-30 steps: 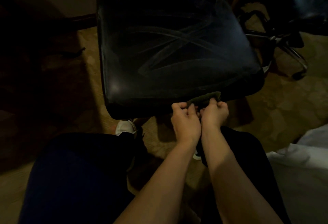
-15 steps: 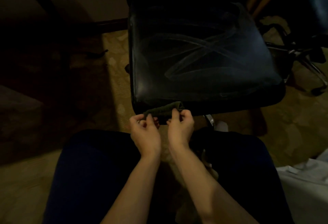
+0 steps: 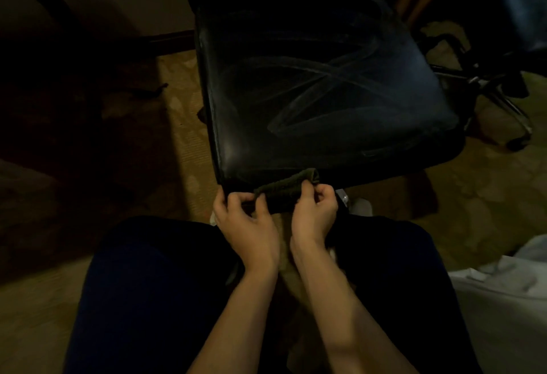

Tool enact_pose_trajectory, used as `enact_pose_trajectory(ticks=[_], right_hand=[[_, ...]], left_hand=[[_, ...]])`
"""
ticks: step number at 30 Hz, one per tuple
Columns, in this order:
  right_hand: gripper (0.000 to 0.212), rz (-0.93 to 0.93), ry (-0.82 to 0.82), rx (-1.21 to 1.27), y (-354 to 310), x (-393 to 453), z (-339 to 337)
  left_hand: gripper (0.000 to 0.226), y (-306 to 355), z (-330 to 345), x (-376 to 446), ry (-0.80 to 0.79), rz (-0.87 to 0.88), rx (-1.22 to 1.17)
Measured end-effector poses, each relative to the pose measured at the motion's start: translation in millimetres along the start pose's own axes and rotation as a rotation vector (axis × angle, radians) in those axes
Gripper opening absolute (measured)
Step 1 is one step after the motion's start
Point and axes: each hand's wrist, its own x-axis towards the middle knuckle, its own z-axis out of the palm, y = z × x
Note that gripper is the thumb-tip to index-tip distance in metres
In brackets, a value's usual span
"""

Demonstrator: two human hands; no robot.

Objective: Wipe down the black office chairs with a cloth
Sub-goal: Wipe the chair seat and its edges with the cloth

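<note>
Two hands meet at the near front edge of the black office chair seat (image 3: 319, 92), both holding one dark green cloth (image 3: 285, 188). That folded cloth lies draped over the seat's front rim, toward its left corner, with its upper fold on the seat top and the rest hanging down the front face. On the cloth's left end, the left hand (image 3: 248, 225) has its fingers (image 3: 233, 199) curled over the rim and its thumb against the fabric, pinching it. Gripping the right end, the right hand (image 3: 315, 213) has its fingers bent inward and its thumb on top of the fold. Both forearms reach forward from below, bare, between the person's dark-trousered knees (image 3: 148, 284).

Pale, crossing wipe streaks (image 3: 325, 77) mark the seat's glossy top. Beyond the seat's right side stands the metal star base (image 3: 500, 101) of a second chair, well apart from the hands. A patterned tan carpet (image 3: 183, 113) lies under and left of the seat, and a white sheet-like material (image 3: 503, 299) sits to the right of the person's knee. Light is dim, so finer detail of the cloth is hard to tell.
</note>
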Motion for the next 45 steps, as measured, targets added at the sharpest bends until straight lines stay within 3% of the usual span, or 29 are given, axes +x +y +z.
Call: enact_pose_trajectory(ticks=[6, 10, 17, 24, 28, 32, 38, 45], right_hand=[[0.008, -0.046, 0.077, -0.075, 2.6, -2.2, -16.1], [0.010, -0.184, 0.028, -0.270, 0.7, -15.0, -30.1], [0.011, -0.294, -0.097, -0.349, 3.4, -30.4, -40.2], [0.010, -0.187, -0.064, -0.295, 11.5, 5.2, -57.6], [0.007, -0.158, 0.078, -0.191, 12.5, 14.2, -68.0], [0.002, 0.046, 0.212, 0.103, 10.8, 14.1, -75.4], [0.013, 0.228, 0.221, 0.353, 8.0, 16.0, -81.4], [0.019, 0.144, 0.280, 0.366, 1.4, 31.9, -76.9]], left_hand=[[0.014, -7.7, -1.7, -45.3, -0.076, 0.040, -0.027], [0.016, -8.0, -10.5, -43.7, -0.166, 0.047, -0.057], [0.012, -9.5, -6.3, -23.8, -0.178, -0.093, -0.084], [0.009, 1.9, 15.4, -45.4, -0.376, -0.176, -0.186], [0.016, 10.2, 20.4, -58.3, -0.562, -0.203, -0.248], [0.011, 10.8, 30.9, -66.8, -0.712, -0.225, -0.288], [0.009, 20.1, 32.4, -58.3, -0.684, -0.374, -0.438], [0.009, 38.7, 51.3, -36.0, -0.708, -0.235, -0.355]])
